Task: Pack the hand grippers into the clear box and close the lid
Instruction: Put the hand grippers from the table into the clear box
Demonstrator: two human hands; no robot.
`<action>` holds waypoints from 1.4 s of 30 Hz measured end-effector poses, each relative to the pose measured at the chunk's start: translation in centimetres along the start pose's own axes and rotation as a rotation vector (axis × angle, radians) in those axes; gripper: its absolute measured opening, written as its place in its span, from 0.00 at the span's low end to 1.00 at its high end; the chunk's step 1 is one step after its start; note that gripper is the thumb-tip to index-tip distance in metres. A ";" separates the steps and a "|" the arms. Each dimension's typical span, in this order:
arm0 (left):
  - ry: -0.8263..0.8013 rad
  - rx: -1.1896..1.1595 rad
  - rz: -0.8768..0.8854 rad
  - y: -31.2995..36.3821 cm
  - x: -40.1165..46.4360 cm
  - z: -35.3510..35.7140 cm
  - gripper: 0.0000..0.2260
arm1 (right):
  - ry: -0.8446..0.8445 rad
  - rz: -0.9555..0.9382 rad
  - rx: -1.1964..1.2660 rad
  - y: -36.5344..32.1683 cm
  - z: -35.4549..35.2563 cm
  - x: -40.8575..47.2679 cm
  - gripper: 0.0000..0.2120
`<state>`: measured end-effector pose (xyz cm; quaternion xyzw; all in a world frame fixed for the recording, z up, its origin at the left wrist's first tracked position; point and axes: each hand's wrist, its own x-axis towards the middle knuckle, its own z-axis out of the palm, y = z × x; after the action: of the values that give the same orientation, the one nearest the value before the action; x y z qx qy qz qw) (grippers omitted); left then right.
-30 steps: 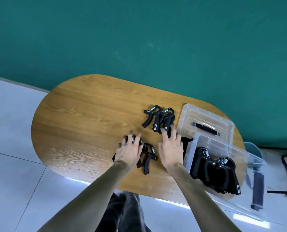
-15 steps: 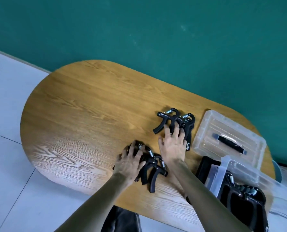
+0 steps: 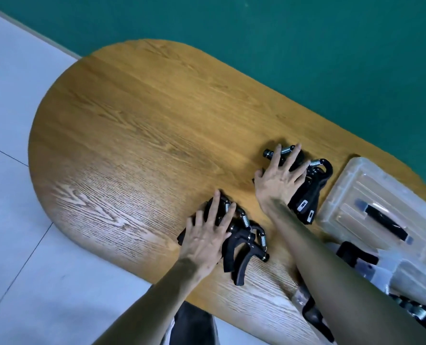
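Two piles of black hand grippers with steel springs lie on the oval wooden table (image 3: 137, 135). My left hand (image 3: 207, 235) lies flat with spread fingers on the near pile of hand grippers (image 3: 246, 247). My right hand (image 3: 279, 180) is spread over the far pile of hand grippers (image 3: 309, 195), fingertips by a spring. The clear lid (image 3: 356, 185) with its black handle (image 3: 386, 222) lies to the right of that pile. The clear box (image 3: 413, 277) stands at the lower right, partly behind my right forearm, with more hand grippers (image 3: 423, 317) inside.
A green wall (image 3: 306, 46) runs behind the table. Pale floor tiles (image 3: 20, 220) lie to the left and below the table's near edge. The left half of the table shows bare wood.
My right hand has reached farther forward, from beside the near pile onto the far pile. My left hand has stayed on the near pile. The view has swung left, pushing the box toward the corner.
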<state>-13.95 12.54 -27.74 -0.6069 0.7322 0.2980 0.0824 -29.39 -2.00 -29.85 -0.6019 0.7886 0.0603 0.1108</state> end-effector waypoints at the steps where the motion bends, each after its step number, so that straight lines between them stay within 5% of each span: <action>1: -0.007 0.001 -0.006 0.1 0.0 -0.1 0.36 | 0.005 -0.002 0.005 -0.2 0.1 -0.1 0.39; 7: -0.092 -0.011 -0.054 0.4 -0.1 -0.8 0.53 | 0.020 -0.076 0.005 -0.3 -0.4 -0.5 0.34; 19: -0.089 0.025 -0.112 0.6 -1.1 -5.0 0.40 | 0.017 -0.164 0.119 0.3 -4.8 -5.4 0.34; 27: 0.006 -0.030 -0.188 3.1 -3.4 -12.3 0.45 | 0.024 -0.137 0.098 1.2 -11.8 -12.2 0.38; 42: 0.269 0.032 0.014 14.6 -7.6 -15.0 0.35 | 0.169 0.019 0.155 8.5 -19.7 -20.8 0.39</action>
<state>-22.10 12.14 -6.99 -0.6351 0.7453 0.2028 -0.0091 -34.39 15.22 -6.02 -0.5869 0.8031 -0.0510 0.0894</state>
